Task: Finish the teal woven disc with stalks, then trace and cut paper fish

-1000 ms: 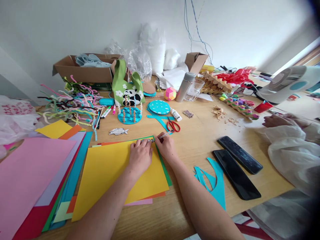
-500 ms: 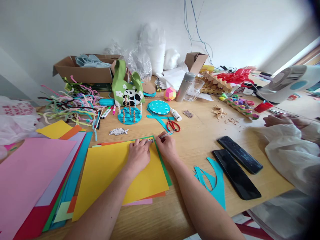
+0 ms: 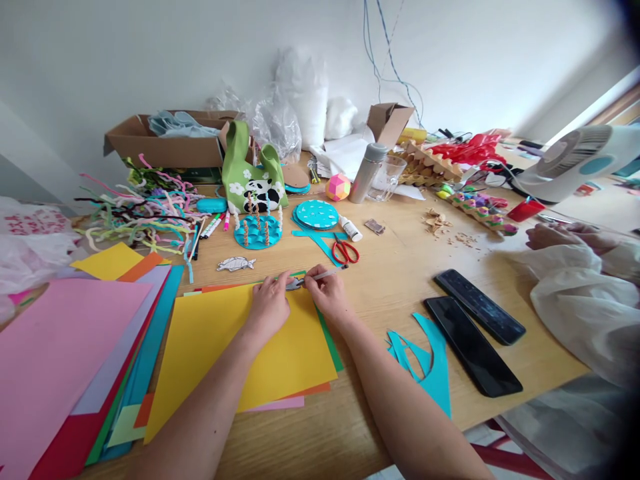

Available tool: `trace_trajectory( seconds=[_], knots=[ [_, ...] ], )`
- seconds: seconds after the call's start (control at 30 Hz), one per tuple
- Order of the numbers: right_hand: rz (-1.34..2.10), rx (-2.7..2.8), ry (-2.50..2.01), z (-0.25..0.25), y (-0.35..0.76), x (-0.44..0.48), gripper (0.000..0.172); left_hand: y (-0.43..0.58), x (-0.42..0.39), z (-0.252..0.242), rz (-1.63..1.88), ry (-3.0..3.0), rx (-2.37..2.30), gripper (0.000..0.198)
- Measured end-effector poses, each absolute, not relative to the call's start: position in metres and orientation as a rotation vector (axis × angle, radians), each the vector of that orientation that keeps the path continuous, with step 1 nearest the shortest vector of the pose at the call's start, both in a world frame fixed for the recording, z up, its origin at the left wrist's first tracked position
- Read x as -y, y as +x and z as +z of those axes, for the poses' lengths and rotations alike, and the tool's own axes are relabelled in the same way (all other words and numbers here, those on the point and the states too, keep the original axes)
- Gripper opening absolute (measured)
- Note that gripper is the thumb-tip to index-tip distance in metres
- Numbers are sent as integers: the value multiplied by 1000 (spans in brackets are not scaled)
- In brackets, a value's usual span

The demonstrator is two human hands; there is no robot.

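Note:
My left hand lies on the upper part of a yellow sheet of paper, its fingers extended and pressing at the edge of a small greyish piece. What this piece is cannot be made out clearly. Just right of it, my right hand pinches a slim pale pen, whose dark end points up to the right. The pen's tip is near the small piece, by the sheet's top right corner. Green, orange and pink sheets stick out from under the yellow one. A fish-like paper cutout lies beyond my left hand.
Red-handled scissors, a glue bottle and blue paper discs lie ahead. Coloured paper is stacked left. Blue scraps and two phones lie right, near another person's hands.
My left hand has shifted slightly left, uncovering more of the small piece. My right hand has moved slightly left and up with the pen, which is now tilted flatter.

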State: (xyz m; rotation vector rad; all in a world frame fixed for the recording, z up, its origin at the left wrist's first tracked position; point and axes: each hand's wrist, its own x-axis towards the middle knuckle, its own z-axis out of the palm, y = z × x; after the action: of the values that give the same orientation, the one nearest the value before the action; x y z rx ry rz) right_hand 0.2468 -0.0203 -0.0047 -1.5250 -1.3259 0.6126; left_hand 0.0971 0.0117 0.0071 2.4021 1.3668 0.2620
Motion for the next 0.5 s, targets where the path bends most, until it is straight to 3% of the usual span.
trace_trajectory(
  seconds=[0.5],
  knots=[
    [555, 1562, -1500, -12, 234, 22, 16, 90, -21, 3, 221, 2367, -1356, 64]
  ],
)
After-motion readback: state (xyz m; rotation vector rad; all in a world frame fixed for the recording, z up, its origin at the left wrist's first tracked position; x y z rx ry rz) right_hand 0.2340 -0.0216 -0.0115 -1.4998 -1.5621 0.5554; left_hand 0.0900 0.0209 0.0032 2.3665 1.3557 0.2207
